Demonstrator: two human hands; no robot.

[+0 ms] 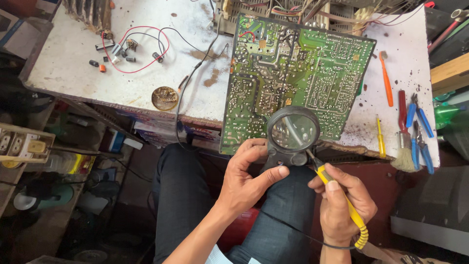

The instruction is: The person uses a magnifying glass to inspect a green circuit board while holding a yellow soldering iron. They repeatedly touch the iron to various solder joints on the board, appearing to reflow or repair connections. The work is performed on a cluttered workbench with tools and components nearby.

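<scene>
While the left hand (pixel 249 178) curls around the black handle of a round magnifying glass (pixel 292 132), thumb pressed along its base, the right hand (pixel 342 203) pinches a yellow-handled soldering iron (pixel 337 195) like a pen, its tip reaching under the lens. Both hover at the near edge of the worn white tabletop (pixel 97 68), over the lower edge of a large green circuit board (pixel 293 78) that overhangs it. Blue-handled pliers (pixel 420 132), a brush (pixel 403 156) and an orange tool (pixel 386 80) lie toward the right edge; loose red and black wires (pixel 141 46) sit near the far left corner.
</scene>
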